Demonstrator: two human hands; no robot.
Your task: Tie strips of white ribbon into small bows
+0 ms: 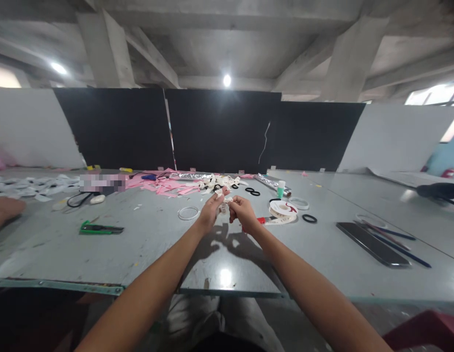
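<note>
Both the left hand [211, 211] and right hand [242, 213] pinch a small white ribbon piece [224, 204], its long axis unclear, above the table [146, 249].

Both hands' grip [227, 208] w/ small white piece [224, 208] above table [157, 244]

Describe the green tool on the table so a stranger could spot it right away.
Start at the grey table and look to its left half, near the front edge. The green cutter lies flat there by itself, left of the clear ring. It is the only bright green handled tool on that side.

Dim overhead lamps, tabletop glare, warped edges.
</note>
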